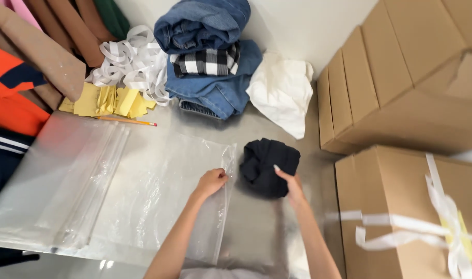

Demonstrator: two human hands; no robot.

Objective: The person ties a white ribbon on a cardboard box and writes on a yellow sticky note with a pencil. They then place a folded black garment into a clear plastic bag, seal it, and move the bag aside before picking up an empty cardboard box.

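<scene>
while the left hand (pixel 211 182) pinches the open edge of a clear bag (pixel 158 196), its grip closed on the plastic near the bag's right side, the right hand (pixel 293 186) rests on a folded black garment (pixel 269 166), fingers curled over its near edge in a holding grip. the garment lies on the worktop (pixel 256 129) just beside the bag mouth, touching or nearly touching the plastic; it is not inside the bag.

status, as judged from this view: garment folded into a compact bundle; bag laid flat and its edge gripped; insertion not yet done; whether the mouth is actually parted cannot be told, since the plastic is transparent and creased.

outward from the hands: a second, larger clear bag (pixel 65 175) lies flat to the left. beyond it sit yellow paper slips (pixel 104 101), a pencil (pixel 127 121) and a heap of white strips (pixel 132 62). at the far edge lie folded denim (pixel 210 57) with a black-and-white checked piece (pixel 205 62) between the layers, and a crumpled white cloth (pixel 282 90). cardboard boxes (pixel 401 77) stand to the right, the nearest (pixel 401 206) tied with white tape. coloured garments (pixel 19 77) overlap the left edge.
</scene>
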